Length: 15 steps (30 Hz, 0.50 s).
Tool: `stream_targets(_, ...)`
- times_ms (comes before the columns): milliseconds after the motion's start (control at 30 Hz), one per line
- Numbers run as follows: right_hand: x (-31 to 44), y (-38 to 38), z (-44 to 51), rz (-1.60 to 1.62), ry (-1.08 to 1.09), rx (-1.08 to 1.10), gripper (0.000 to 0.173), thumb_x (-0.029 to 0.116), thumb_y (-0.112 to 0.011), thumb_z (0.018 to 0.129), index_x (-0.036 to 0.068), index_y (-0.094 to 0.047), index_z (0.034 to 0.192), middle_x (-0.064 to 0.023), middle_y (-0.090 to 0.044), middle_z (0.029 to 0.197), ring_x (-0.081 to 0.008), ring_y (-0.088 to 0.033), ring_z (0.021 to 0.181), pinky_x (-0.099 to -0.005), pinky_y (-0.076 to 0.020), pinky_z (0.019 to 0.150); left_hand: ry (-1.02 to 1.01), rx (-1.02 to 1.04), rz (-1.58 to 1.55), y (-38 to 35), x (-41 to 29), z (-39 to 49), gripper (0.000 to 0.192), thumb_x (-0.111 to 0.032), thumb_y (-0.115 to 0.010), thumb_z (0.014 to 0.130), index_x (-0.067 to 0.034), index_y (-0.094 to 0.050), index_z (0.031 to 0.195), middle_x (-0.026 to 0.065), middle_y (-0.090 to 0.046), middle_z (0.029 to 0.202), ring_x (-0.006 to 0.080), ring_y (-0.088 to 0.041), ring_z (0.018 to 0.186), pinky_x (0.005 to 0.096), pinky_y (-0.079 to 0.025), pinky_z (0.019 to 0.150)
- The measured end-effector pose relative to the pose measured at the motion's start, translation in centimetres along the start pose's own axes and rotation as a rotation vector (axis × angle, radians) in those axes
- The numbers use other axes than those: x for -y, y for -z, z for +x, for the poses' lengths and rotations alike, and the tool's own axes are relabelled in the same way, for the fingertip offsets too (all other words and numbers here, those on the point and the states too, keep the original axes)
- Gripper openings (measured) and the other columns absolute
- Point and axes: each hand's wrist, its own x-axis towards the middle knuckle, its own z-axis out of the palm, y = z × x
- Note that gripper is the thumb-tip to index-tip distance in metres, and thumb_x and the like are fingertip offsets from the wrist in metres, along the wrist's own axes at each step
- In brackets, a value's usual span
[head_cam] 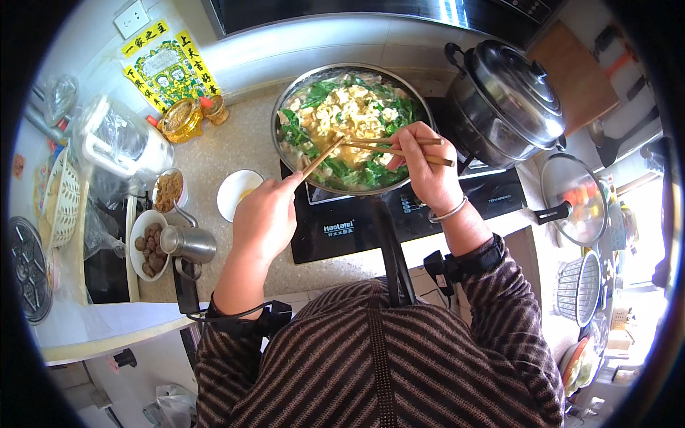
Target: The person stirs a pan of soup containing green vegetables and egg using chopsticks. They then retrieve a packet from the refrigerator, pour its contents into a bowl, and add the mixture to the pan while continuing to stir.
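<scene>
A round metal pan [275, 140] on the black cooktop [369, 224] holds broth with leafy greens [321, 93] and pale yellow cooked egg [348, 107]. My left hand [267, 214] grips a single wooden stick [324, 158], seemingly a chopstick, whose tip is over the middle of the pan. My right hand [425, 166] holds a pair of wooden chopsticks [374, 144] above the pan's right part, their tips close to the stick's tip. A white bowl [230, 192] with a little yellow liquid stands beside my left hand.
A lidded steel pot [497, 107] stands right of the pan, whose black handle [388, 241] points towards me. At left are a bowl of brown balls [152, 249], a metal pitcher [190, 244], a bowl of brown paste [168, 190] and gold vessels [182, 120]. A glass lid [575, 200] lies at right.
</scene>
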Motion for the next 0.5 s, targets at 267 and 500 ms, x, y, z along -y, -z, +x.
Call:
stream_targets(267, 0.4, 0.7, -0.9, -0.217, 0.182, -0.003, 0.012, 0.006, -0.057, 0.100, -0.003, -0.062, 0.093, -0.0107, -0.067, 0.084, -0.0133, -0.070, 0.064, -0.0239, -0.0534, 0.055, -0.029, 0.105, 0.058, 0.1, -0.6, -0.1, 0.040, -0.005, -0.061, 0.085, -0.013, -0.068, 0.123, 0.0150, -0.065, 0.086, 0.0364, -0.066, 0.074, 0.0470, -0.054, 0.066)
stream_targets(500, 0.2, 3.1, 0.9, -0.163, 0.131, -0.137, 0.013, 0.006, -0.055, 0.101, -0.002, -0.062, 0.093, -0.0062, -0.065, 0.080, -0.0104, -0.066, 0.064, -0.0236, -0.0520, 0.059, -0.033, 0.014, 0.023, 0.5, -0.6, -0.2, 0.040, -0.005, -0.061, 0.085, -0.013, -0.068, 0.123, 0.0145, -0.064, 0.086, 0.0358, -0.066, 0.075, 0.0464, -0.053, 0.067)
